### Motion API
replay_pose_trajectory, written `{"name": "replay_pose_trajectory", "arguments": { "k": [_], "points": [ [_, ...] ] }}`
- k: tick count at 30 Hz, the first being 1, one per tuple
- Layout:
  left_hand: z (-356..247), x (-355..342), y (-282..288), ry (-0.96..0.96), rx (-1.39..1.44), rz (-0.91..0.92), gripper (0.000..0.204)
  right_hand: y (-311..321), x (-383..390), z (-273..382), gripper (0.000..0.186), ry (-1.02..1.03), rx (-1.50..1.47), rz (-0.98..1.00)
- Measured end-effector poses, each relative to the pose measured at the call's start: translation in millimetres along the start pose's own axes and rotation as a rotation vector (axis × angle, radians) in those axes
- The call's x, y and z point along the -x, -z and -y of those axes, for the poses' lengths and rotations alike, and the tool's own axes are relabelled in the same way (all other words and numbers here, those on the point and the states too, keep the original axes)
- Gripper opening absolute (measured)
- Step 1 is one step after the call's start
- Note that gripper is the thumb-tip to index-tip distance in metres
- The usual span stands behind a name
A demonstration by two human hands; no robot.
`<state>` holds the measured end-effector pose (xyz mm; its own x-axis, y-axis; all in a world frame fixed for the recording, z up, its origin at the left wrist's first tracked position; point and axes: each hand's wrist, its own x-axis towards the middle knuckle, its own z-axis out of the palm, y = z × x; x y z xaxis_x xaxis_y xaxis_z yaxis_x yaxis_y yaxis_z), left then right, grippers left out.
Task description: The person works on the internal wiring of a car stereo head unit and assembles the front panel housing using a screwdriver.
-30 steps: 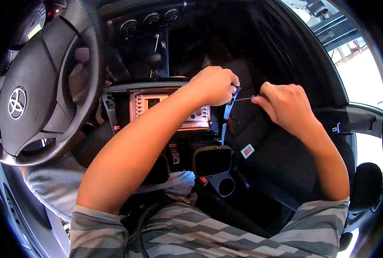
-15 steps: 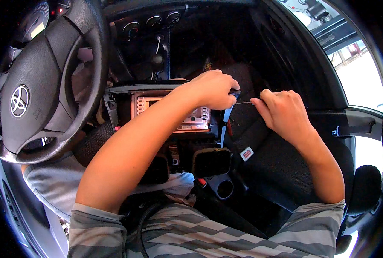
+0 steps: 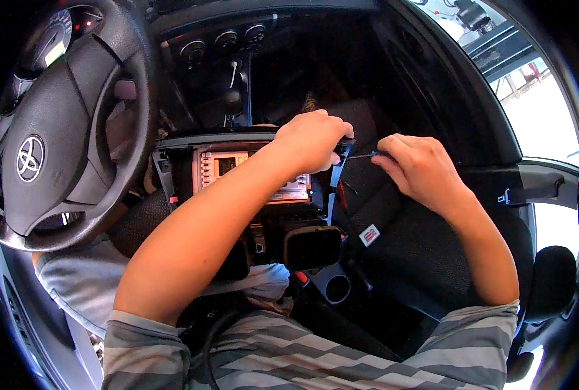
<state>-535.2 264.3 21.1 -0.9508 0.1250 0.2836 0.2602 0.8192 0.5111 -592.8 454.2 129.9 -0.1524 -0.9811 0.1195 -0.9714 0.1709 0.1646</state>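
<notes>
A black dashboard trim panel (image 3: 172, 170) lies back side up across my lap, with a metal-backed stereo unit (image 3: 201, 179) fitted in it. My left hand (image 3: 316, 138) is closed on the panel's far right corner, and my left forearm crosses over the unit, hiding part of it. In my right hand (image 3: 420, 166) is a thin screwdriver (image 3: 361, 156), its shaft pointing left at the panel's right side bracket (image 3: 334, 188). The tip meets the bracket near my left fingers; whether it sits in a screw cannot be made out. My right fingers cover most of the handle.
To the left is the steering wheel (image 3: 75, 117). Two square air vents, one at the right (image 3: 312, 248), form the panel's near end. Beyond it stand the gear lever (image 3: 232, 101) and climate knobs (image 3: 226, 40). A small white packet (image 3: 369, 234) lies on the passenger seat (image 3: 426, 260).
The panel and my left hand have shifted slightly left in view. My right hand has come a little left, and more of the screwdriver now shows.
</notes>
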Motion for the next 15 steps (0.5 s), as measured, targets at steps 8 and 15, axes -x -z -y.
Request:
{"name": "replay_pose_trajectory", "arguments": {
  "k": [8, 15],
  "points": [
    [-1.7, -2.5, -0.3, 0.016, -0.003, 0.024, 0.046, 0.9, -14.7, -3.8, 0.036, -0.207, 0.041, 0.099],
    [1.5, -1.8, -3.0, -0.005, 0.007, -0.007, 0.044, 6.8, -15.8, -2.8, 0.03, -0.383, -0.093, 0.231]
  ]
}}
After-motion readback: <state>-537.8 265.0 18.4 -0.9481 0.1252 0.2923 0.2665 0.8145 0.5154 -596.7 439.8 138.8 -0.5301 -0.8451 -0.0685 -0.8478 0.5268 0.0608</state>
